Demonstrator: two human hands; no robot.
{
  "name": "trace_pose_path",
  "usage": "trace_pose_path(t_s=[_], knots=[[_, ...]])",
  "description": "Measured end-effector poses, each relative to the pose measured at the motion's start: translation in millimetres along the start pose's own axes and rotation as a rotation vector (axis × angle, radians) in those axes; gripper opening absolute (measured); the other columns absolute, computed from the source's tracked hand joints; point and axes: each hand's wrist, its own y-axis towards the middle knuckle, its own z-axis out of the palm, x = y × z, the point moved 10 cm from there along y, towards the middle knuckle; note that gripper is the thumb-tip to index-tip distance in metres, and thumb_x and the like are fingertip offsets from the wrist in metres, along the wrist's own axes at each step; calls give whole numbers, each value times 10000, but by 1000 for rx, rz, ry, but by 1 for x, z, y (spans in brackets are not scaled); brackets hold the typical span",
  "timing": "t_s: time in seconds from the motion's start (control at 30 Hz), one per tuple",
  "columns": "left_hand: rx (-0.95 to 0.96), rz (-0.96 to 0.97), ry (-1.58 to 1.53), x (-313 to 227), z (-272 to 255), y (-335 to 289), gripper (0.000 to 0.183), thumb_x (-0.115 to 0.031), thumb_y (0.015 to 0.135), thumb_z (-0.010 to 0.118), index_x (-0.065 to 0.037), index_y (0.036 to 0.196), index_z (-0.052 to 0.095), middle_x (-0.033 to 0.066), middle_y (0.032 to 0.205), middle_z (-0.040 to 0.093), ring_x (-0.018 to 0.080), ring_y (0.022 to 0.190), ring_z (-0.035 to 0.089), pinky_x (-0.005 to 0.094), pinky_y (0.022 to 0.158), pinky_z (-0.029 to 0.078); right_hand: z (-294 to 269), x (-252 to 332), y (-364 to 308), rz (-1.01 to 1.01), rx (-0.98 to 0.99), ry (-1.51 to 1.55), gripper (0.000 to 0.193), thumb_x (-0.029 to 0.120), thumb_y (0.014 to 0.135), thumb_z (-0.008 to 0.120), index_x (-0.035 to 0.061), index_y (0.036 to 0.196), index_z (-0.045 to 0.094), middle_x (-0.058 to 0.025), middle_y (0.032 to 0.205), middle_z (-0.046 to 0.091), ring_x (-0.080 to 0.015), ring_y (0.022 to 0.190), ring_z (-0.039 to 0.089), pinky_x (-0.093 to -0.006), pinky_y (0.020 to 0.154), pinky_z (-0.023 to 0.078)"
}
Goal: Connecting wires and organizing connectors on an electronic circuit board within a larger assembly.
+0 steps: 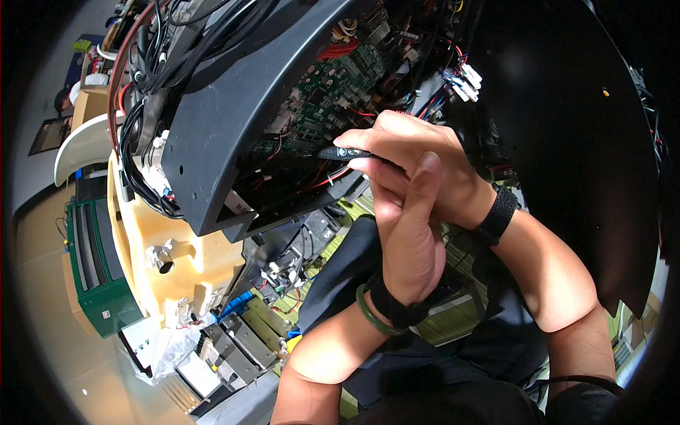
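Note:
Inside an open black metal housing (212, 142) sits a green circuit board (333, 88) with cables around it. My right hand (439, 159) is closed on a slim black tool (343, 152) with a pale mark, its dark tip pointing left toward the board's lower edge. Whether that tip touches anything cannot be told; it merges with the shadow. Overlapping the right hand from below, my left hand (411, 234) has its fingers curled, one fingertip against the tool's underside, and its thumb raised. The exact kind of tool is not clear.
White connectors (464, 81) on loose wires hang right of the board. Thick black cables (145, 92) run along the housing's left side. A large dark panel (567, 142) stands at the right. Below left are a cream plastic shell (177, 255), a green case (106, 262) and metal parts (234, 347).

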Motion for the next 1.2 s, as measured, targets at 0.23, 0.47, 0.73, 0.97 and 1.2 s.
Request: trace_pose_path(t_s=[0.23, 0.47, 0.73, 0.97, 1.2], knots=[[-17, -9, -13, 1, -2, 1, 405, -238, 921, 611, -85, 1268, 466, 43, 1226, 545, 153, 1158, 500, 327, 1025, 346, 1, -2, 1, 4, -15, 3, 231, 236, 821, 621, 159, 1040, 623, -58, 714, 501, -270, 587, 542, -360, 486, 437], [-11, -7, 0, 1, 0, 1, 402, -244, 919, 612, -84, 1262, 474, 47, 1217, 554, 154, 1154, 507, 329, 1025, 347, -1, -3, 0, 25, -27, -9, 226, 309, 835, 615, 169, 1013, 611, -56, 725, 535, -273, 586, 571, -367, 460, 446], [2, -11, 12, 2, -2, -1, 391, -253, 919, 613, -82, 1249, 491, 46, 1210, 557, 159, 1146, 512, 328, 1023, 348, 5, -4, -1, 22, -31, 59, 227, 214, 827, 619, 159, 1047, 599, -58, 730, 528, -263, 591, 556, -352, 492, 451], [9, 4, 38, 0, -1, -1, 415, -277, 919, 611, -75, 1258, 481, 50, 1216, 552, 158, 1152, 504, 329, 1025, 345, 4, 2, -1, -12, -57, 13, 205, 228, 821, 642, 165, 1002, 567, -48, 715, 517, -261, 571, 561, -349, 480, 454], [-6, 3, 64, -2, -1, -6, 437, -296, 915, 612, -52, 1251, 473, 55, 1215, 549, 159, 1151, 505, 323, 1021, 344, 3, 4, 2, 73, -4, 44, 244, 107, 830, 649, 106, 1073, 623, -93, 785, 603, -257, 639, 580, -320, 559, 485]])
